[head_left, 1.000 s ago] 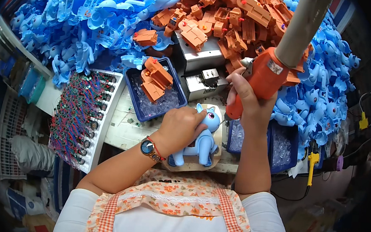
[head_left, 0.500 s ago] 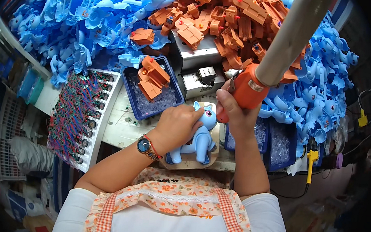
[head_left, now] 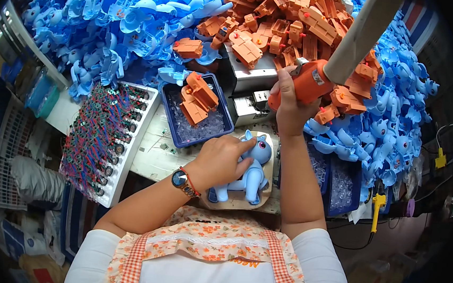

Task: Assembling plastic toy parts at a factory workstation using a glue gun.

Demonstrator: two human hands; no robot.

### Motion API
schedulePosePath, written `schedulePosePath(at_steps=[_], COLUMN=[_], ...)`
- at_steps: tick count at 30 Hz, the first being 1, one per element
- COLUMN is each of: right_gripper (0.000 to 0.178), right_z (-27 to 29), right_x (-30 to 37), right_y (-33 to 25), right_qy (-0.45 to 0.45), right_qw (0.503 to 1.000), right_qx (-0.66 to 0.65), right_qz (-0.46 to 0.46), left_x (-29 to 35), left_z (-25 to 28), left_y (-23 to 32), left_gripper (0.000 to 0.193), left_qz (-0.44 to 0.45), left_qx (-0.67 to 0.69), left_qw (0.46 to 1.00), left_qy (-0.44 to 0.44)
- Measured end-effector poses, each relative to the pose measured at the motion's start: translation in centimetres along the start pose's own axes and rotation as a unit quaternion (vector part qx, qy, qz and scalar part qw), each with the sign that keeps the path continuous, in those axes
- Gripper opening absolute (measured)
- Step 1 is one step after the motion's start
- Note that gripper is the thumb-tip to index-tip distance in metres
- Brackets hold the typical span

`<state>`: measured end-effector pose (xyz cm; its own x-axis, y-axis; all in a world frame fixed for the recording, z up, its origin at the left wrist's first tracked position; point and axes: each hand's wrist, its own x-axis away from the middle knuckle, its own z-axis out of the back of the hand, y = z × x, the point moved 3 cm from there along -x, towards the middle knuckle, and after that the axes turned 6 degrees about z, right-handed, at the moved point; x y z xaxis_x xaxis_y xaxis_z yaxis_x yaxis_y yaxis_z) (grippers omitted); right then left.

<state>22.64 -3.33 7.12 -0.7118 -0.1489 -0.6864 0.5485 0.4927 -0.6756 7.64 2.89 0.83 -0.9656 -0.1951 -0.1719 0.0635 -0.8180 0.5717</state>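
A light-blue toy pony (head_left: 254, 178) lies on its side on a pale board (head_left: 235, 204) in front of me. My left hand (head_left: 217, 161) holds it down, the fingers over its head and ear and the thumb by its neck. My right hand (head_left: 294, 112) is wrapped round an orange power screwdriver (head_left: 310, 83) with a thick pale sleeve (head_left: 359, 37) running up from it. The screwdriver's front end points left, over a small metal box (head_left: 251, 105) behind the pony; its tip is hard to make out.
A blue tray (head_left: 176, 137) holds clear small parts and orange housings. Left of it stands a white foam tray (head_left: 142, 129) of wired parts. Heaps of blue shells (head_left: 113, 26) and orange housings (head_left: 278, 28) fill the back. More blue bins (head_left: 346, 209) and a yellow-handled tool (head_left: 378, 206) are at right.
My right hand has lifted the screwdriver up and away from the pony's head toward the metal box. My left hand stays on the pony. The whole view has shifted slightly.
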Motion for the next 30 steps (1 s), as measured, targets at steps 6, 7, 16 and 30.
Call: schedulePosePath(at_steps=[6,7,16,30], right_gripper=[0.014,0.014,0.020,0.017], right_z=[-0.2,-0.1,-1.7,-2.6], right_x=[0.3,0.4,3.0,3.5], right_y=[-3.3,-3.9,-5.4,-4.9], right_qy=[-0.050,-0.051,-0.111,-0.141], right_qw=[0.994,0.994,0.973,0.971], right_qx=[0.012,0.013,-0.074,-0.057], right_qz=[-0.094,-0.094,-0.186,-0.185], left_x=[0.7,0.7,1.3,1.3], left_z=[0.1,0.1,-0.2,-0.3], left_y=[-0.7,-0.7,-1.2,-1.4], left_gripper=[0.057,0.061,0.104,0.095], left_qz=[-0.032,-0.031,-0.069,-0.061], left_qx=[0.033,0.042,0.054,0.056], left_qw=[0.999,0.999,0.990,0.991], left_qy=[0.012,-0.002,-0.113,-0.104])
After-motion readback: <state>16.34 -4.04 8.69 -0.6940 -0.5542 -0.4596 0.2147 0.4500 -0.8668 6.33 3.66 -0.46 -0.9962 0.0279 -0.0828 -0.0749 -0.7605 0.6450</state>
